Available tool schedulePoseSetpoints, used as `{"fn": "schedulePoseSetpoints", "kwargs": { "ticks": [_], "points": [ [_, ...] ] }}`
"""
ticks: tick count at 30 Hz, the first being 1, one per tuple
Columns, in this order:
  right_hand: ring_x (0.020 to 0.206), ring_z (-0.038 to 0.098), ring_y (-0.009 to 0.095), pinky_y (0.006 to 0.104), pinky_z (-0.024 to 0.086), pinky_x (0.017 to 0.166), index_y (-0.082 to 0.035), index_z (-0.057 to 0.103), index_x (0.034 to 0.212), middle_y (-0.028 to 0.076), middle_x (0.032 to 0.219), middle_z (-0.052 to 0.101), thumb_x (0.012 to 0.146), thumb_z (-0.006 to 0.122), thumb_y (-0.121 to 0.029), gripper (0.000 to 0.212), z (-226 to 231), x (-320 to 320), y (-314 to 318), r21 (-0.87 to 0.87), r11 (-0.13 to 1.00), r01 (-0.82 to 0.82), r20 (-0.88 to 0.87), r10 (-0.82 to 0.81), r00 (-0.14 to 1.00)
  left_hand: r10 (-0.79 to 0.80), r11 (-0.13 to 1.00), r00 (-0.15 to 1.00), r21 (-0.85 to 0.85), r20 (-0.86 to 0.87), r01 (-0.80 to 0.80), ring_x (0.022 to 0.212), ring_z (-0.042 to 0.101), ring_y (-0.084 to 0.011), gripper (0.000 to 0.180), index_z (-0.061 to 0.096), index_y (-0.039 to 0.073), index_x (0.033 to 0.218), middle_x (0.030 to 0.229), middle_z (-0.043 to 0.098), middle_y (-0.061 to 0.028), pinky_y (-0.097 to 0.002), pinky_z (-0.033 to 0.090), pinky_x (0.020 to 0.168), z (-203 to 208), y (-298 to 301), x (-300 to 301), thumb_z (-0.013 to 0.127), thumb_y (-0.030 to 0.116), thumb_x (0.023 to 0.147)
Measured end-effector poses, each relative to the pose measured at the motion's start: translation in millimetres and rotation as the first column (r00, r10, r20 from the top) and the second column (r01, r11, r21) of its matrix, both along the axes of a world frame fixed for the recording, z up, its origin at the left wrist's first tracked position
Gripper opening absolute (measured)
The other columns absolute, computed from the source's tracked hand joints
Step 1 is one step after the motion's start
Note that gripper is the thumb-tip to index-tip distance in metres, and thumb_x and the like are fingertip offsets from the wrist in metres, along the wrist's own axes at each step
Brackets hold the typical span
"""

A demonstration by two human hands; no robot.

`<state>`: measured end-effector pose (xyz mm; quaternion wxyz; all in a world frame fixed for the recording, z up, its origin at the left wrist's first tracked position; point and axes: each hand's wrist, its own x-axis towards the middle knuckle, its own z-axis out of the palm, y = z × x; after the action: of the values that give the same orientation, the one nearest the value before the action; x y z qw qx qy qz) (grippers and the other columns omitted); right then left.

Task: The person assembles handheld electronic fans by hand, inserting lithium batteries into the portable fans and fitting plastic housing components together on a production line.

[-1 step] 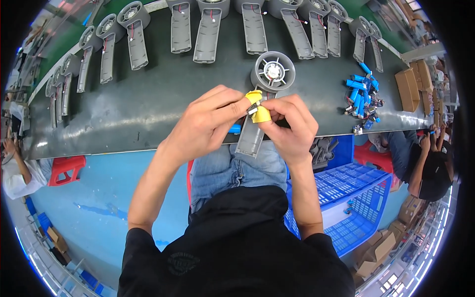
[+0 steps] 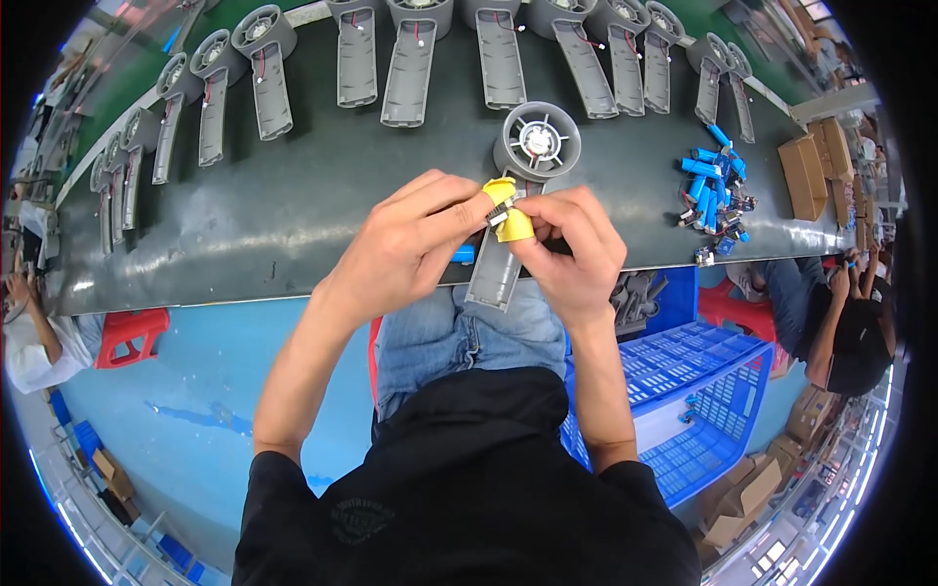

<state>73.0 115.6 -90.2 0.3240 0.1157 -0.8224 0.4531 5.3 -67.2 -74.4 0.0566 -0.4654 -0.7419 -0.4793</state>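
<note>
My left hand point(image 2: 399, 234) and my right hand point(image 2: 575, 249) meet over the table's near edge, fingertips pinched together. Yellow covers point(image 2: 515, 227) sit at the fingertips. Between them is a small dark and silvery electronic part point(image 2: 500, 211); its exact kind is too small to tell. Just beneath lies a grey fan housing, its round fan point(image 2: 538, 143) away from me and its long open handle point(image 2: 495, 278) reaching past the table edge toward my lap. My hands hide the handle's upper part. A blue cylindrical battery point(image 2: 463, 255) shows partly beside my left hand.
Several grey fan housings point(image 2: 405, 83) line the far side of the dark table point(image 2: 322, 195). A pile of blue batteries with small boards point(image 2: 716, 186) lies at right, near cardboard boxes point(image 2: 804, 176). Blue crates point(image 2: 674, 391) stand at my right. Other people sit at both sides.
</note>
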Motion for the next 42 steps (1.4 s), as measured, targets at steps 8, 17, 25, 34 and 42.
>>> {"fn": "schedulePoseSetpoints", "kwargs": {
  "ticks": [8,17,25,34,42],
  "points": [
    [0.051,0.054,0.006,0.0213,0.043,0.049,-0.002,0.056,0.126,0.008,0.087,0.066,0.075,0.075,0.001,0.054,28,37,-23,-0.168,0.924,0.344,0.549,-0.202,0.811,0.031,1.000,0.988,-0.008,0.151,-0.030,0.080,0.060,-0.0292,0.028,0.064,-0.002,0.111,0.095,0.062,-0.0132,-0.0362,0.049,0.069,1,-3,3,0.063,-0.006,0.083],
    [0.068,0.061,0.007,0.0176,0.046,0.059,0.001,0.051,0.133,0.007,0.091,0.066,0.083,0.061,0.006,0.052,93,-33,6,-0.315,0.913,0.259,0.501,-0.072,0.863,-0.138,0.943,0.628,0.295,0.766,-0.153,0.059,0.056,-0.0084,0.026,0.056,-0.002,0.120,0.078,0.057,-0.0038,-0.0243,0.046,0.052,74,40,-62,0.045,0.014,0.102],
    [0.066,0.068,0.018,0.0314,0.056,0.059,-0.002,0.063,0.119,0.013,0.085,0.072,0.084,0.066,-0.011,0.036,91,-292,84,0.181,0.966,0.183,0.322,-0.235,0.917,0.422,0.907,0.824,-0.184,0.378,-0.380,0.063,0.063,-0.0120,0.023,0.060,0.001,0.107,0.077,0.065,-0.0060,-0.0279,0.048,0.056,83,92,-285,0.048,0.018,0.099],
    [0.103,0.065,0.036,0.0467,0.051,0.090,-0.006,0.067,0.112,0.019,0.097,0.071,0.086,0.063,-0.025,0.033,37,-370,101,0.512,0.820,0.257,0.344,-0.470,0.813,0.540,0.736,0.826,-0.386,-0.159,-0.556,0.100,0.063,-0.0387,0.025,0.067,0.004,0.107,0.096,0.067,-0.0206,-0.0459,0.049,0.086,25,92,-344,0.055,0.021,0.093],
    [0.069,0.067,0.014,0.0278,0.052,0.069,0.003,0.061,0.120,0.011,0.094,0.072,0.090,0.054,-0.019,0.038,135,-211,181,0.298,0.928,0.223,0.484,-0.348,0.803,0.152,0.756,0.972,-0.612,-0.180,-0.231,0.120,0.050,-0.0357,0.069,0.060,-0.001,0.126,0.120,0.061,-0.0228,-0.0440,0.035,0.105,89,69,-199,0.074,0.047,0.077]
  ]
}}
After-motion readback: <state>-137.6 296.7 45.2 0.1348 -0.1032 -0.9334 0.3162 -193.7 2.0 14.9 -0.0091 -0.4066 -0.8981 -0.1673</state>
